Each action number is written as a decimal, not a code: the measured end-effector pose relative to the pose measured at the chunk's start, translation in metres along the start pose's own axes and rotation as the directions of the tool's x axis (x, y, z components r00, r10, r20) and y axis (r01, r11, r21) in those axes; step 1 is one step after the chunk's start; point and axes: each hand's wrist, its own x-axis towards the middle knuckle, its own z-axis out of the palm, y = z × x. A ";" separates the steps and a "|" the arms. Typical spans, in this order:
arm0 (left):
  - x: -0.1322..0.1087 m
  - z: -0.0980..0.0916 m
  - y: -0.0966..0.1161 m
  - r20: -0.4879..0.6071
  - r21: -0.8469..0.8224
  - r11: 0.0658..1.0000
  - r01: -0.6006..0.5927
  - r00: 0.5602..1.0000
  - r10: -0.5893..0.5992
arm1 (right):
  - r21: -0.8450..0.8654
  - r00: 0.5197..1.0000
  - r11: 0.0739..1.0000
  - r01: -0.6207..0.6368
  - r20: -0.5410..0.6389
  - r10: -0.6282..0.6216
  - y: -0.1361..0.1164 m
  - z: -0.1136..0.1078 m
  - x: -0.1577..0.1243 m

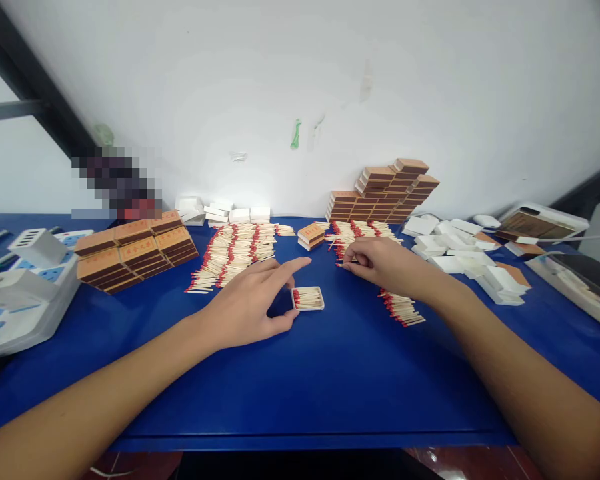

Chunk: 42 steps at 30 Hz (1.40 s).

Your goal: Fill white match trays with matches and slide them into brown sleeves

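Note:
A small white matchbox tray (321,305) with red-headed matches lying in it sits on the blue table. My left hand (250,300) holds the tray's left end between thumb and a bent finger, its index finger stretched out above. At the near edge of the right match pile (350,231), my right hand (373,259) has thumb and fingertips pinched together, with red match heads showing at the tips. Part of that pile is hidden behind the hand. A smaller group of matches (400,308) lies below the right wrist. One closed matchbox (311,235) stands behind the tray.
Another match pile (240,250) spreads behind my left hand. Stacked matchboxes stand at the left (135,250) and against the wall (385,193). White trays (455,243) lie in a heap at the right. A power strip (55,293) is at far left.

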 end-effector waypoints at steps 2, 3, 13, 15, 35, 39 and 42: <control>0.000 0.000 0.000 -0.001 0.000 1.000 0.001 1.000 -0.001 | 0.003 1.000 1.000 -0.008 0.012 0.008 -0.001 0.000 0.000; 0.000 0.000 -0.001 -0.003 0.001 1.000 0.000 1.000 0.000 | 0.009 1.000 1.000 -0.011 0.020 0.011 -0.002 0.000 0.000; 0.001 0.001 0.001 -0.002 0.015 1.000 0.014 1.000 -0.014 | 0.232 0.986 0.958 0.168 -0.038 -0.164 -0.062 0.005 -0.015; 0.000 0.001 0.001 -0.003 0.017 1.000 0.017 1.000 -0.017 | 0.213 0.980 0.957 0.199 -0.044 -0.194 -0.071 0.008 -0.016; 0.000 0.001 0.001 -0.001 0.013 1.000 0.019 1.000 -0.019 | 0.269 0.987 0.953 0.142 0.032 -0.156 -0.053 -0.004 -0.017; 0.001 0.001 0.001 -0.010 0.026 1.000 0.015 1.000 -0.015 | 0.301 0.977 0.939 0.166 0.077 -0.197 -0.063 0.002 -0.016; 0.001 0.001 0.000 -0.004 0.020 1.000 0.011 1.000 -0.011 | 0.292 0.980 0.942 0.164 0.059 -0.188 -0.063 0.003 -0.015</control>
